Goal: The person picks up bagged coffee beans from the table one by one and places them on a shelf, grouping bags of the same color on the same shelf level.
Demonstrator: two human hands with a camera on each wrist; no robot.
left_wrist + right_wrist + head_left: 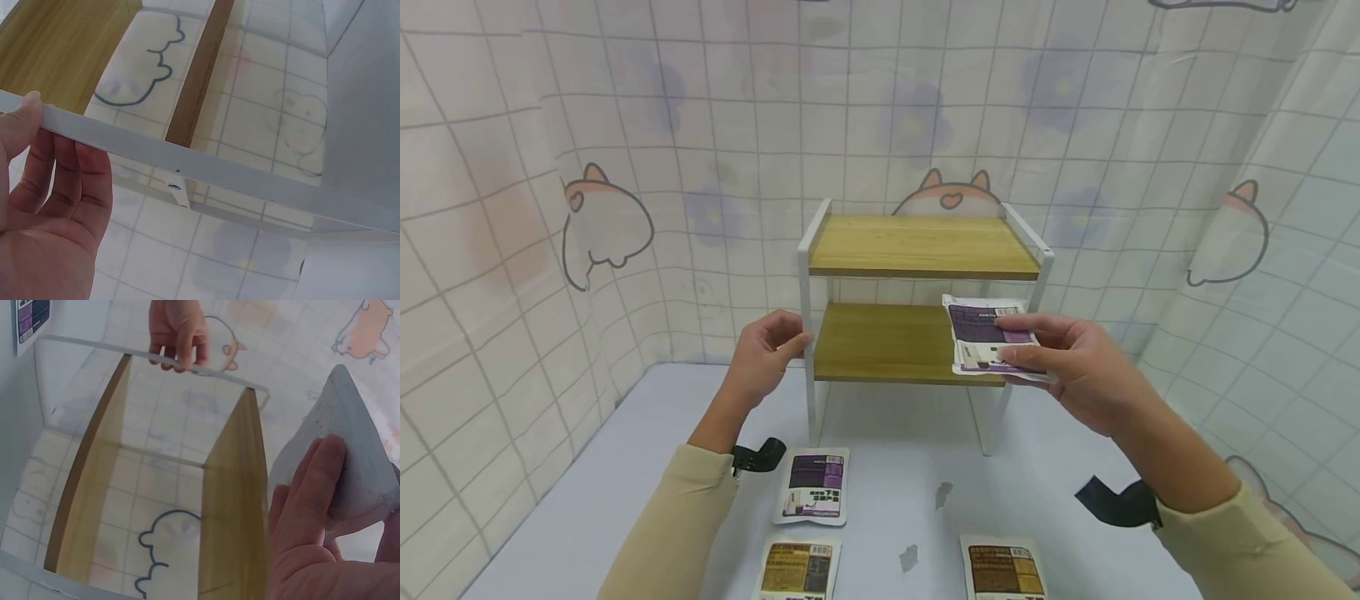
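A two-tier wooden shelf (925,246) with a white metal frame stands on the table. My left hand (765,354) pinches the frame's left front upright between thumb and fingers; the left wrist view shows the thumb on one side of the white bar (219,169) and the fingers behind it. In my right hand (1082,367) is a purple-and-white pouch (981,333), gripped at its right end in front of the shelf's right side. The right wrist view shows the pouch's plain white back (340,450), with fingers spread against it.
On the table (700,417) before the shelf lie another purple pouch (814,487), a yellow-brown pouch (797,571) at the front left, and a brown pouch (1006,571) at the front right. A grid-patterned curtain (737,108) hangs behind and at both sides.
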